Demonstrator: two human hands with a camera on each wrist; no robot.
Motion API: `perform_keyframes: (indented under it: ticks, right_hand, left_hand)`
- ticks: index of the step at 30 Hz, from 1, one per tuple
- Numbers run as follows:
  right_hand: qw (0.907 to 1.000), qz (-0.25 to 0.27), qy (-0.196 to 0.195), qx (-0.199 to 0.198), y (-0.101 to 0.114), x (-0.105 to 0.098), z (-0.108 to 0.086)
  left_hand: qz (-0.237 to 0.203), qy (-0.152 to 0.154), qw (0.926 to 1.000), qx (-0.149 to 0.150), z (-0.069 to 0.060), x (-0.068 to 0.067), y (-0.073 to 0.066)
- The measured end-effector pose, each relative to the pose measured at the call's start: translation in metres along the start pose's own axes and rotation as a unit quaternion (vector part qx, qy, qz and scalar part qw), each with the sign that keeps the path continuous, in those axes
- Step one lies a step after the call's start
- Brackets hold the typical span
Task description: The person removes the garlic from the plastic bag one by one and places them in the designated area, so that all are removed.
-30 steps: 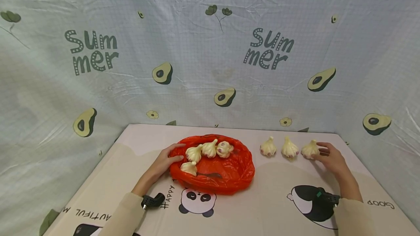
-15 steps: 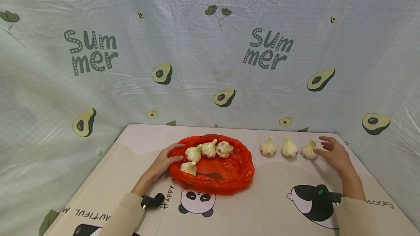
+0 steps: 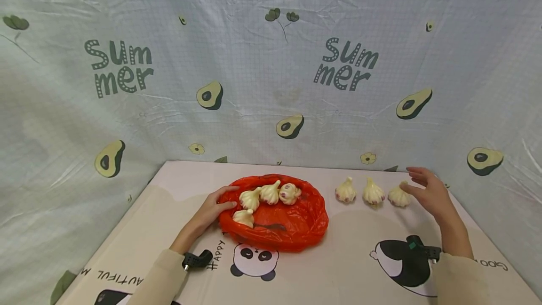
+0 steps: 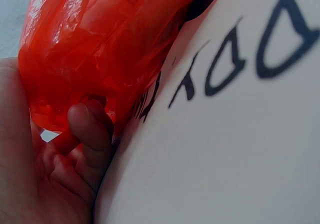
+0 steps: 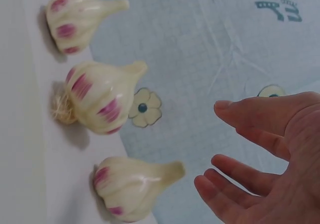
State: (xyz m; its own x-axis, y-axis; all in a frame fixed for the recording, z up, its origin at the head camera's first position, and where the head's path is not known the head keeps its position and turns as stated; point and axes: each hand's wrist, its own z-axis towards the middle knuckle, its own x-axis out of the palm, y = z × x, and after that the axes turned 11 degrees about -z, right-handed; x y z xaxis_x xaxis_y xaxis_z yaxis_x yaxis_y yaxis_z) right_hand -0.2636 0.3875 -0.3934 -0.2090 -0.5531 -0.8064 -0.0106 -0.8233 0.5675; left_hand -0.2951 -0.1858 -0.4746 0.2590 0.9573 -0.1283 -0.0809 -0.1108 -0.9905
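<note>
In the head view my left hand (image 3: 211, 211) grips the left rim of a red plastic bag (image 3: 292, 224), which is spread open like a shallow bowl. Several garlic bulbs (image 3: 270, 193) lie inside along its back and left. My right hand (image 3: 432, 196) hovers just above and right of the rightmost garlic bulb (image 3: 399, 196) on the table, its fingers spread. That hand holds nothing, as the right wrist view confirms. Two more bulbs, a middle garlic bulb (image 3: 373, 193) and a left garlic bulb (image 3: 346, 191), complete a row. The left wrist view shows fingers (image 4: 90, 126) curled against the bag's wall.
A pale table (image 3: 338, 267) carries panda prints and lettering. Behind it and at both sides hangs a light cloth (image 3: 245, 145) printed with avocados. A black wrist camera (image 3: 196, 260) is strapped to the left wrist, another to the right.
My right hand has let go of the rightmost garlic bulb and risen up and away from it, fingers opening. The left hand, the bag and the bulbs stay where they were.
</note>
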Motion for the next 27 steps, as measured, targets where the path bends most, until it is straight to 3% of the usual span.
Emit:
perform_keyframes:
  ticks: [27]
  right_hand:
    - [0.9958, 0.032, 0.003, -0.085, 0.049, -0.007, -0.009]
  left_hand:
    - [-0.001, -0.002, 1.0, -0.003, 0.0, 0.0, -0.001]
